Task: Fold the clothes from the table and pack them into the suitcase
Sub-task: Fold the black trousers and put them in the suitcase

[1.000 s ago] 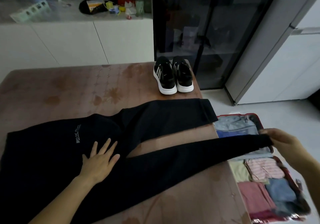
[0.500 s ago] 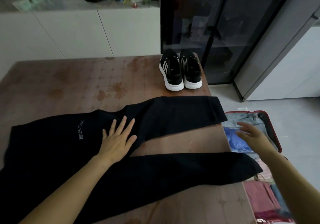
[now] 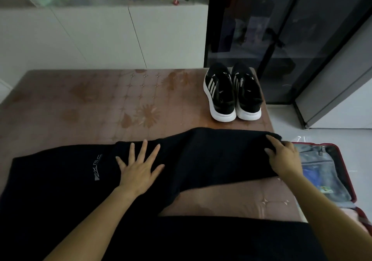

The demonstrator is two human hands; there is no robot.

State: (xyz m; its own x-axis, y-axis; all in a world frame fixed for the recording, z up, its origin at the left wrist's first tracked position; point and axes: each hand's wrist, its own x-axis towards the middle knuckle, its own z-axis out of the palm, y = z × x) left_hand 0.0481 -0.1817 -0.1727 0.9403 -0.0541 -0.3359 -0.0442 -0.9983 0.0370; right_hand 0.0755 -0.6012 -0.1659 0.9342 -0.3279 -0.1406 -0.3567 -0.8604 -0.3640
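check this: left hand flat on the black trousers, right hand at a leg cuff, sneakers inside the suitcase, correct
No: the head view shows the sneakers on the table, not inside the suitcase. Left hand on the black trousers, right hand at the cuff: correct.

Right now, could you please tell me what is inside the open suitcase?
Greyish fabric and a blue item show inside the suitcase; the right forearm and table hide the rest.

Pant legs (image 3: 211, 156) now apparently together
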